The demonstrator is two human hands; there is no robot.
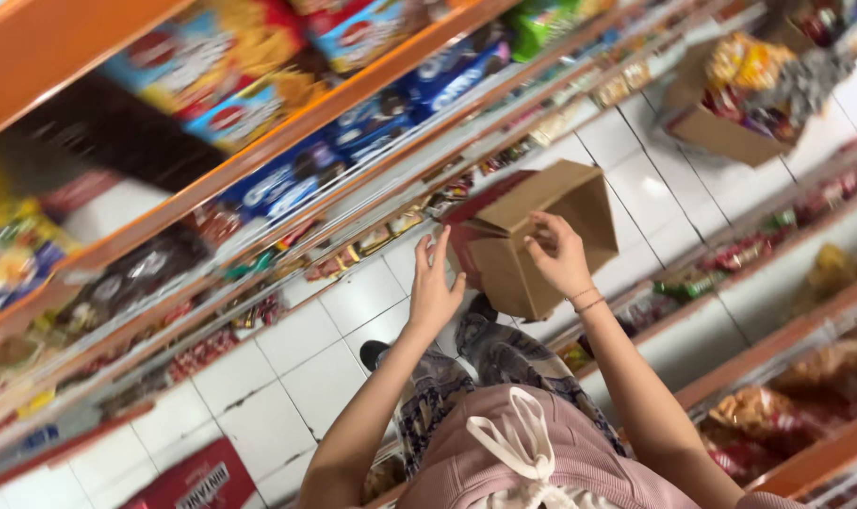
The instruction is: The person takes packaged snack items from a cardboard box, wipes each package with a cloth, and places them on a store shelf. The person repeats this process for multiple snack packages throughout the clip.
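Note:
A brown cardboard box (541, 236) with open flaps stands on the white tiled floor (343, 330) of a shop aisle, red packs showing inside it. My right hand (560, 256) rests on the box's front flap, fingers curled over its edge. My left hand (435, 287) is spread flat, palm toward the box's left side, just beside it; whether it touches the box is unclear.
Orange-edged shelves (287, 141) full of blue and red snack packs run along the left. More shelves with packets (786, 396) line the right. A second open cardboard box (730, 113) of goods sits farther down the aisle. A red carton (197, 481) lies at the lower left.

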